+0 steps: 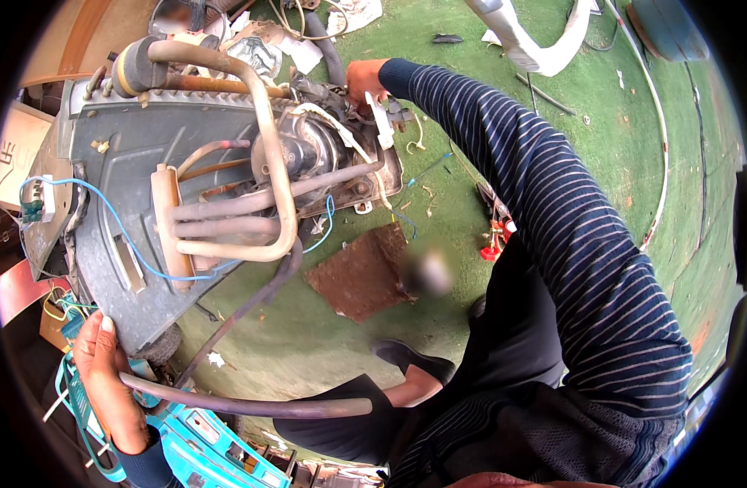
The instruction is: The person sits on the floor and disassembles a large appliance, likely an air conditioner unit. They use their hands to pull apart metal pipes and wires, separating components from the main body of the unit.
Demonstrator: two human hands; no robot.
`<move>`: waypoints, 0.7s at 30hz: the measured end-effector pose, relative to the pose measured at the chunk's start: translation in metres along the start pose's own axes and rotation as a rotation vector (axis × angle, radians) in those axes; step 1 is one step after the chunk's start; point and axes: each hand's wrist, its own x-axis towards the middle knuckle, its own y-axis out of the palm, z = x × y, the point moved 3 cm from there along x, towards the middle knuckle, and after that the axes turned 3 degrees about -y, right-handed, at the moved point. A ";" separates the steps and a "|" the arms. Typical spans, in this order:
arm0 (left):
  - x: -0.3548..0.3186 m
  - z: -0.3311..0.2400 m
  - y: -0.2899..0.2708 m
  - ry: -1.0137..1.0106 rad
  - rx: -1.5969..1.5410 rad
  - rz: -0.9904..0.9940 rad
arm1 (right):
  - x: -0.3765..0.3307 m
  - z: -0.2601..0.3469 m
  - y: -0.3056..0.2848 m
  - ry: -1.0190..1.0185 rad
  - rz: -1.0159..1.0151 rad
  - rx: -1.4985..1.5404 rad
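A grey metal panel (117,220) with bent copper pipes (272,138) and a round dark motor-like part (308,150) lies at the left, tilted. My left hand (105,358) grips the panel's near edge, thumb on top and fingers behind it. At the unit's far right end, my right hand (365,81) is closed among dark fittings and white strips (382,122); what its fingers hold is hidden. A thin blue wire (121,228) loops across the panel. One purple-brown hose (251,404) runs from beside my left wrist toward my knee.
On the green floor lies a brown torn sheet (361,272). Red-handled tools (494,236) sit by my leg. A turquoise plastic case (203,447) stands at the lower left. White pipe (536,49) and thin cables (662,163) are at the upper right, paper scraps (353,15) at the top.
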 end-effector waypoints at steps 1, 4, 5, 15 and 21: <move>-0.001 -0.002 0.002 -0.002 0.004 0.010 | 0.000 0.000 0.000 0.008 0.006 -0.030; 0.000 -0.002 0.002 0.003 0.005 -0.003 | 0.001 -0.003 -0.003 -0.036 0.022 -0.146; 0.001 -0.002 0.003 0.007 0.004 -0.007 | 0.001 -0.007 -0.002 -0.081 0.016 -0.151; -0.012 0.002 -0.013 -0.030 0.019 -0.037 | 0.043 0.001 0.012 -0.139 -0.078 0.058; 0.012 -0.006 0.015 0.027 0.001 0.015 | 0.052 -0.093 0.024 -0.161 -0.185 0.082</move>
